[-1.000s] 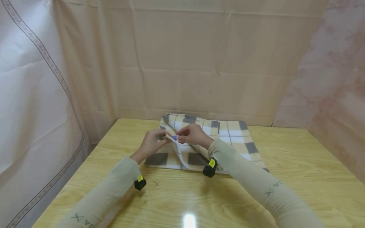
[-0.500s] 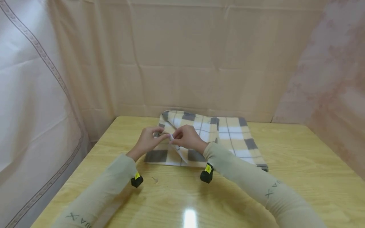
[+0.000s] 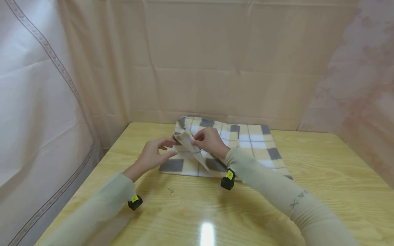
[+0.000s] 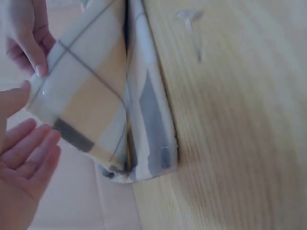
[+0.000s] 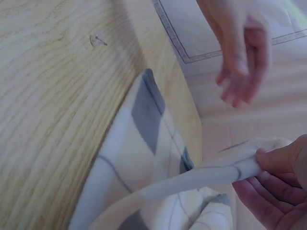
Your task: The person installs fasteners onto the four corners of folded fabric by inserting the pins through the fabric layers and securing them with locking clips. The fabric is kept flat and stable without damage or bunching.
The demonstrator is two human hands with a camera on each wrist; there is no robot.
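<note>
A folded cream, yellow and grey checked fleece blanket lies on the pale wooden bench at 12 o'clock. The right hand pinches its lifted corner. At 9 o'clock of it, the left hand hovers with fingers straight and loosely spread, holding nothing.

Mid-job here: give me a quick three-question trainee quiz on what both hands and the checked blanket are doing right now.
1. True or false: the right hand pinches a lifted corner of the checked blanket.
2. The left hand is: A) gripping the blanket, B) open beside the lifted corner, C) flat on the wooden table.
3. Fill in: the small pale bit lying on the table near the left forearm is a ____.

Key
1. True.
2. B.
3. Cannot be identified; it is too small to tell, only a tiny pale item.
</note>
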